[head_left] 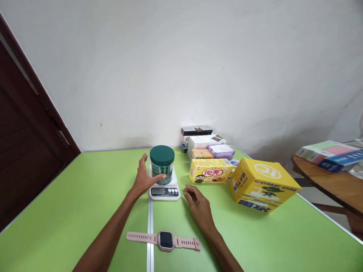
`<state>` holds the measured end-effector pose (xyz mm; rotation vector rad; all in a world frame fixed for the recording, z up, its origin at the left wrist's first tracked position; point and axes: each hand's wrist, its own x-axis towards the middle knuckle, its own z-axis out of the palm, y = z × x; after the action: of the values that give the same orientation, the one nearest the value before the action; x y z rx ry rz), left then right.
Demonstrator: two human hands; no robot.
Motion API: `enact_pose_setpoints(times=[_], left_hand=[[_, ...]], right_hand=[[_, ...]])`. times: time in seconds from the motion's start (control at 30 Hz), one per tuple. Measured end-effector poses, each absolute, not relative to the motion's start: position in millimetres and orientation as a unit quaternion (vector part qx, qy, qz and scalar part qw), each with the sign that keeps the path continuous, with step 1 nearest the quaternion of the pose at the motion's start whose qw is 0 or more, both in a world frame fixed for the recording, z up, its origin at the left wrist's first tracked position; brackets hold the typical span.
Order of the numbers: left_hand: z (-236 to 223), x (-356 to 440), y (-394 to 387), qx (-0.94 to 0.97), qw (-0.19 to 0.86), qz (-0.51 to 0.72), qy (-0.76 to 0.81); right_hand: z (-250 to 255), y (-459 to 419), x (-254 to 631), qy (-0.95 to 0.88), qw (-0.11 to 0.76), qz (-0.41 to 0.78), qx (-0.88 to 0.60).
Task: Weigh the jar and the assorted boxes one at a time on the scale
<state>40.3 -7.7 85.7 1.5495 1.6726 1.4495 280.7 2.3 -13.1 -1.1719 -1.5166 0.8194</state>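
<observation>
A jar with a dark green lid [162, 155] stands upright on a white kitchen scale [174, 185]. My left hand [143, 178] is at the jar's left side, fingers spread and pointing away, with the thumb across the jar's lower front. I cannot tell whether the thumb touches it. The scale's small display [158, 191] faces me, and its digits cannot be read. My right hand [200, 207] rests low over the table to the right of the scale, fingers loosely curved and holding nothing. A pink-strapped smartwatch [166, 240] lies flat, face up, nearer to me.
On the green table [93, 189], a yellow printed box [262, 185] stands at the right. Behind it are a yellow snack box [211, 171], a purple packet [221, 151] and stacked boxes [202, 141]. A wooden table [320, 177] with more boxes stands far right.
</observation>
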Motion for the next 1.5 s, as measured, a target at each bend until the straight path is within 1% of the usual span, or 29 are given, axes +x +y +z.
enact_pose_setpoints(times=[0.1,0.23,0.33,0.43,0.53,0.63,0.77,0.87,1.07,1.3,1.43,1.5], left_hand=[[97.9,49.6,13.5,0.576,0.247,0.524,0.577],[98.1,55.1,27.4,0.580,0.276,0.525,0.557],[102.3,62.7,21.9,0.580,0.268,0.534,0.553],[112.9,84.1,7.8,0.592,0.275,0.533,0.538],[119.7,123.2,-4.1,0.614,0.284,0.531,0.510],[112.7,171.9,-6.3,0.626,0.315,0.532,0.475],[86.5,224.5,3.3,0.613,0.346,0.554,0.445],[70.5,244.6,13.3,0.614,0.331,0.550,0.459],[63.6,260.1,26.3,0.625,0.276,0.531,0.502],[55.2,264.8,34.9,0.638,0.263,0.523,0.500],[47.1,256.0,18.3,0.648,0.268,0.510,0.497],[39.9,246.4,-1.0,0.657,0.265,0.502,0.496]], right_hand=[[-10.8,1.2,280.2,-0.644,0.498,0.331,-0.478],[-8.8,2.4,277.8,-0.661,0.498,0.302,-0.473],[0.4,2.2,277.2,-0.638,0.529,0.304,-0.469],[18.0,-3.6,284.9,-0.585,0.587,0.295,-0.475],[35.4,-15.0,301.0,-0.520,0.645,0.236,-0.508],[43.8,-25.5,318.6,-0.469,0.673,0.165,-0.548],[40.4,-27.8,335.7,-0.462,0.674,0.063,-0.573],[33.5,-22.8,341.7,-0.471,0.669,0.024,-0.575],[23.0,-14.0,343.4,-0.447,0.667,0.013,-0.595],[9.3,-3.8,344.0,-0.442,0.652,0.035,-0.615],[12.0,-8.1,347.6,-0.430,0.658,0.058,-0.615],[16.7,-12.8,358.3,-0.403,0.673,0.045,-0.619]])
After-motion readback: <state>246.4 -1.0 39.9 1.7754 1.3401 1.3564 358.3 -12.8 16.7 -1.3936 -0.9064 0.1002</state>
